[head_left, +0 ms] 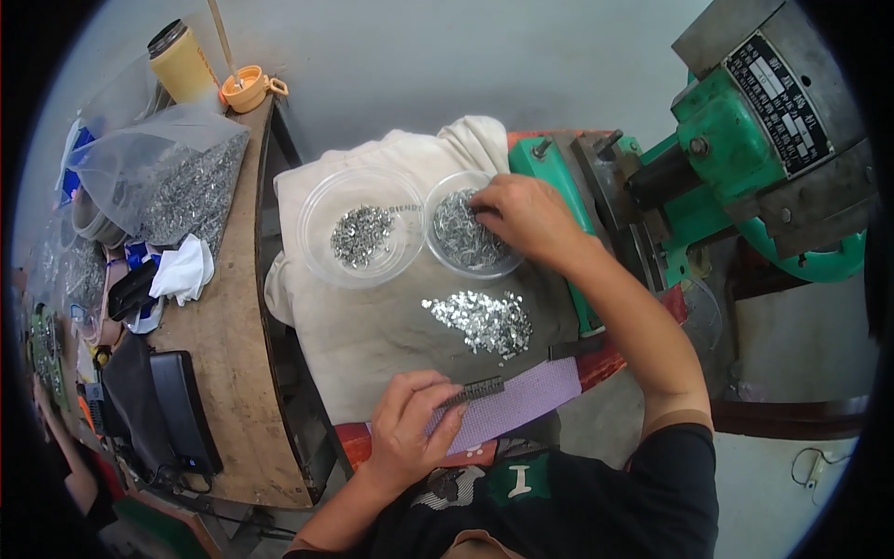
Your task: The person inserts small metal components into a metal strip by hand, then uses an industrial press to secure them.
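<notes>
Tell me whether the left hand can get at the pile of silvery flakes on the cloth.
Likely yes: the left hand is close to the pile of silvery flakes, and nothing tall stands between them on the cloth. It holds a dark toothed strip, though, which might hamper picking any up.

on the wooden table [228, 363] at your left, you have a yellow bottle [186, 70] beside an orange cap [248, 97] with a thin stick [222, 35] rising from it, a crumpled white tissue [184, 270] and a flat black case [184, 410].
</notes>
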The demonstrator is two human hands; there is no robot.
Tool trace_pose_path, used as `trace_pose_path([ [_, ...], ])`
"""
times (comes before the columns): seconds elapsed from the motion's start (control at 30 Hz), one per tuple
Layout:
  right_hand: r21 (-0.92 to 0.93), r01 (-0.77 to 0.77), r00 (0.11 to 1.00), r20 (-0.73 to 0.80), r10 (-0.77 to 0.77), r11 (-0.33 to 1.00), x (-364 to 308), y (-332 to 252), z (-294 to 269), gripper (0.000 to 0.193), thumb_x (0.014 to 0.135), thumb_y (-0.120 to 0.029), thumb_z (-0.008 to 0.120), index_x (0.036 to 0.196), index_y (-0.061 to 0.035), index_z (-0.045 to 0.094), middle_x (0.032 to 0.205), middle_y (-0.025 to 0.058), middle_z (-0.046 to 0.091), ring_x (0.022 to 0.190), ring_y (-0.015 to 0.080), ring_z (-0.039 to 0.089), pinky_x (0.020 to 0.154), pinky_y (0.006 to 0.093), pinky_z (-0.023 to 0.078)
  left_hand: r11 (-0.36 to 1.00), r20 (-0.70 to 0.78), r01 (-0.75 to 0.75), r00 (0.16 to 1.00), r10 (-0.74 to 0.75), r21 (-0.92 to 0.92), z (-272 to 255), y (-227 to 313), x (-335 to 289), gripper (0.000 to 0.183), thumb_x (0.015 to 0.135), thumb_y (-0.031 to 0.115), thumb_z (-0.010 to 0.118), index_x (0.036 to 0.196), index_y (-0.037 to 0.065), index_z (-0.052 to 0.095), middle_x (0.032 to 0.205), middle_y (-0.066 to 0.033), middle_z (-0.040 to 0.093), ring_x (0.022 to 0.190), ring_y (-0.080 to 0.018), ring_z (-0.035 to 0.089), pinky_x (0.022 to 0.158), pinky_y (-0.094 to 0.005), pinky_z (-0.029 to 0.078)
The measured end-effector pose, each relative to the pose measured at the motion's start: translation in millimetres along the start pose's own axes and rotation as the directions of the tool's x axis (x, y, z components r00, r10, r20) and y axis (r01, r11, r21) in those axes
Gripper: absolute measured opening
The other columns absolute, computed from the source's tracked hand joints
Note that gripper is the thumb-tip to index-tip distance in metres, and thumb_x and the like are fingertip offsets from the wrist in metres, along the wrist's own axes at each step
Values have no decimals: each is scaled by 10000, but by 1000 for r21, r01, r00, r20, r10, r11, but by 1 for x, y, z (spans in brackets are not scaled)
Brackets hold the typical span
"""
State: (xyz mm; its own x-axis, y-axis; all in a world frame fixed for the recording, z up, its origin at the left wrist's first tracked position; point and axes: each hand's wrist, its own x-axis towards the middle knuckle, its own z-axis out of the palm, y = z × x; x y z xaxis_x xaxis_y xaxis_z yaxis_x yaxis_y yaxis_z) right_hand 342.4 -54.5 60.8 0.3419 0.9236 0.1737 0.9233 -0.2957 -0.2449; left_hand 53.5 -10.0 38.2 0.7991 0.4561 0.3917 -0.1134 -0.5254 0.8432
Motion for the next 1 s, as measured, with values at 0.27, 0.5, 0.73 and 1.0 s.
trace_pose_path([
  [0.27,-73,-13,989,146,23,997,16,2,-3,221,778,-182,714,959,-58,744,902,164,716,851,349,683,756,442,538,990,-126,71,988,-86,-118,-19,-1,8,302,752,-79,722,1028,15,643,989,-123,608,786,-178,574,692,-271,487],
  [0.5,-84,-34,983,178,49,996,19,3,-1,172,766,-170,706,887,-55,745,848,168,715,821,355,684,752,443,541,994,-73,50,996,-57,-92,-34,9,18,224,800,-99,686,996,-2,640,953,-115,604,791,-156,571,706,-256,477],
  [0.73,-104,-7,997,72,14,995,17,7,10,167,751,-162,704,861,-44,748,824,171,712,797,363,683,758,443,543,994,58,103,993,-102,-30,-43,15,54,123,834,-74,668,945,-21,660,925,-103,682,805,-152,631,729,-255,494],
  [1.0,529,-201,973,10,230,825,-4,10,-5,209,787,-171,741,930,-20,762,753,89,712,664,176,668,623,311,523,999,65,-15,998,13,32,-11,11,111,121,840,-53,673,959,-32,670,876,-111,692,772,-168,676,725,-262,527],
])
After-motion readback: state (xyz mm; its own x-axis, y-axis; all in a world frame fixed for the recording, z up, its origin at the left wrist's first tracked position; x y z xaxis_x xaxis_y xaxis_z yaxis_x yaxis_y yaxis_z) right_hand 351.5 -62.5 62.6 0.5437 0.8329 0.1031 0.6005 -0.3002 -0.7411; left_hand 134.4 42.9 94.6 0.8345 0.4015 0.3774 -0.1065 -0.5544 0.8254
